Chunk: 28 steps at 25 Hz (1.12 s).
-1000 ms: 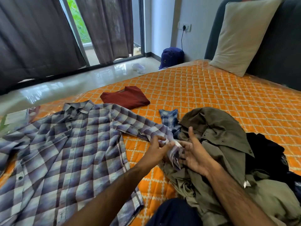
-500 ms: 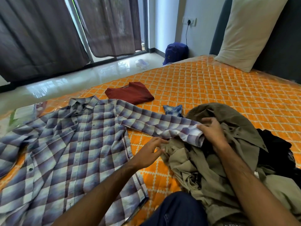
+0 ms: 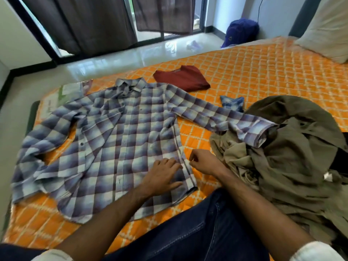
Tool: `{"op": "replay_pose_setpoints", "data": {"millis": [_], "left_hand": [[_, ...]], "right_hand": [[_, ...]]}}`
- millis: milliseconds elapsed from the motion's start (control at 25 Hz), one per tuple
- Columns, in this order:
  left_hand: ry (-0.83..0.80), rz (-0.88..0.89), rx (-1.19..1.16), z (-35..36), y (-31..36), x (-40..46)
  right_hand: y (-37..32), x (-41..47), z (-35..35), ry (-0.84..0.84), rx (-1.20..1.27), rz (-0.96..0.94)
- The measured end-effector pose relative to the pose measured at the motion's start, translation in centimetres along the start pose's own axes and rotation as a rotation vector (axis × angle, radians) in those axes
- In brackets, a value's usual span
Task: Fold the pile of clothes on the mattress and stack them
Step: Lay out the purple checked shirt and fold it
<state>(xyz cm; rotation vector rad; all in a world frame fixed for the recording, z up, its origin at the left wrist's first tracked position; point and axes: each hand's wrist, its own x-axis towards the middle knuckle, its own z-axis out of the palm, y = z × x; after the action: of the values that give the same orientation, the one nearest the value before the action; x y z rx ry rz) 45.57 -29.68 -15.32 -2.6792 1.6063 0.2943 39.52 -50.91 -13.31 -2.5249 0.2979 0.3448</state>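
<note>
While your left hand (image 3: 163, 175) lies spread on the unfolded plaid shirt (image 3: 113, 140) and your right hand (image 3: 204, 162) pinches its edge, only the maroon shirt (image 3: 181, 78) is folded; the olive pile (image 3: 282, 157) waits.

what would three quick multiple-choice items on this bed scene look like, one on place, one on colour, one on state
1. Where does the plaid shirt's right cuff lie?
A on the olive pile
B on the pillow
C on the floor

2. What colour is the folded top?
A green
B maroon
C white

3. How is the left hand?
A gripping a sleeve
B flat on the shirt
C off the bed

Key: 1 A, the cuff rests on olive cloth; 2 B, dark red beside the collar; 3 B, fingers straight on the plaid.
</note>
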Motion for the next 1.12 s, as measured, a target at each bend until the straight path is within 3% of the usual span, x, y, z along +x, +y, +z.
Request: {"op": "replay_pose_setpoints", "data": {"millis": [120, 320, 520, 720, 880, 1040, 1120], "left_hand": [[-0.004, 0.114, 0.147, -0.2, 3.4, 0.0], [0.076, 0.154, 0.138, -1.6, 5.3, 0.7], [0.203, 0.379, 0.044, -1.1, 3.6, 0.1], [0.095, 0.420, -0.111, -1.4, 2.7, 1.2], [0.113, 0.278, -0.230, -1.2, 1.4, 2.3], [0.241, 0.049, -0.191, -1.6, -2.3, 5.9], [0.278, -0.129, -0.231, -2.9, -4.1, 8.7]], "right_hand": [[-0.3, -1.4, 0.9, -0.087, 0.050, 0.030], [0.4, -3.6, 0.7, -0.227, -0.017, -0.082], [-0.4, -4.4, 1.2, -0.156, -0.271, -0.278], [-0.8, -5.1, 1.0, -0.134, -0.320, -0.202], [-1.0, -5.4, 1.3, -0.211, -0.513, -0.141], [-1.3, -5.3, 1.9, -0.052, -0.575, -0.311], [-1.5, -5.1, 1.9, -0.051, -0.538, -0.410]]}}
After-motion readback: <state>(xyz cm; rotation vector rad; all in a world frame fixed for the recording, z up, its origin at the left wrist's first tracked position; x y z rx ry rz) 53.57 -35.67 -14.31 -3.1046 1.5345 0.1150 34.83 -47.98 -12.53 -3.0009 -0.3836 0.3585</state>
